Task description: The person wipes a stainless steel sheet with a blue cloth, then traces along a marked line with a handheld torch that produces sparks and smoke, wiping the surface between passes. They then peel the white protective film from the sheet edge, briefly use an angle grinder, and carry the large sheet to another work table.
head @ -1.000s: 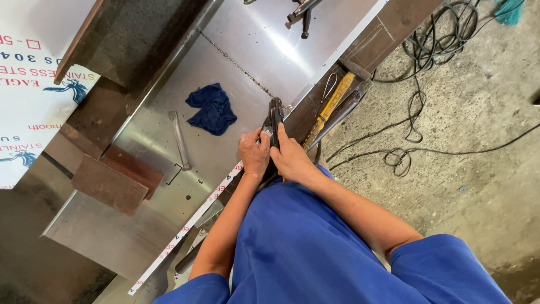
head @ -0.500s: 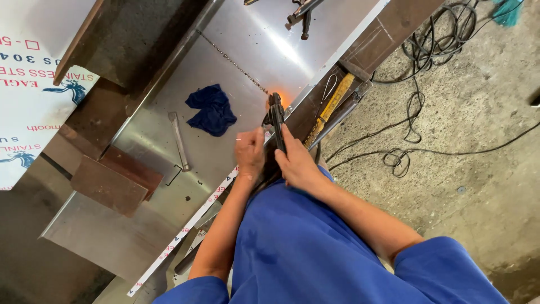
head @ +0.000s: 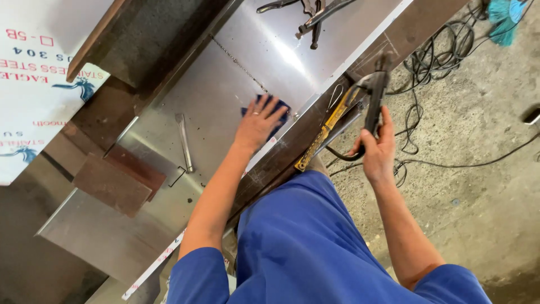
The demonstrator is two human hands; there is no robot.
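Head view, left hand: the left hand point(head: 260, 121) lies flat with its grip spread, fingers fanned over the blue cloth point(head: 279, 107) and pressing it onto the steel sheet point(head: 225, 90).
Head view, blue cloth: on the sheet close to its near folded edge; most of it is hidden under the palm, and only a rim shows past the fingertips.
Head view, right hand: the right hand point(head: 378, 151) is held out past the counter edge, over the concrete floor point(head: 478, 169), its grip wrapped around the black torch point(head: 376, 101).
Head view, black torch: upright in the fist, well apart from the cloth; its tip is blurred, and I cannot tell what kind of head it has.
Head view, hard to make out: the torch's hose curls under the hand and is lost against the dark counter point(head: 315, 126) side.
Head view, around: a yellow-handled tool point(head: 323, 135) leans along the counter side between the two hands; a slim metal bar point(head: 184, 141) lies on the sheet left of the cloth; locking pliers point(head: 315, 14) rest at the far end, partly cut off by the top edge.
Head view, floor: black cables point(head: 433, 62) lie coiled beyond the torch.
Head view, in the way: the person's blue clothing point(head: 304, 247) hides the counter's near end.
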